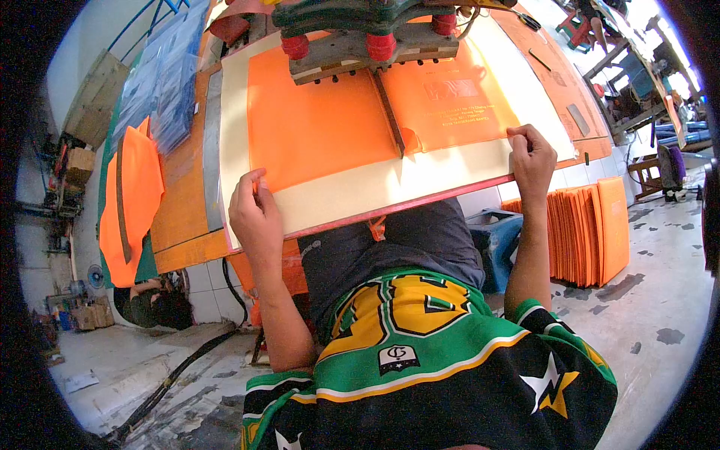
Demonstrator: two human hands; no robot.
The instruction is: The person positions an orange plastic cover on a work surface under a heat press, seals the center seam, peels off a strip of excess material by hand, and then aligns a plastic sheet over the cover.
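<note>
The orange printed sheet point(322, 112) is lying just ahead of you, its long axis running crosswise. Your left hand point(256, 214) and right hand point(533, 159) are pinching its near corners, each on its own side, over the cream board point(337, 204)

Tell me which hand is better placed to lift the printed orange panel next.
Probably the right hand: it is at the near corner of the printed orange panel, while the left hand sits by the plain orange panel, across the dark strip.
</note>
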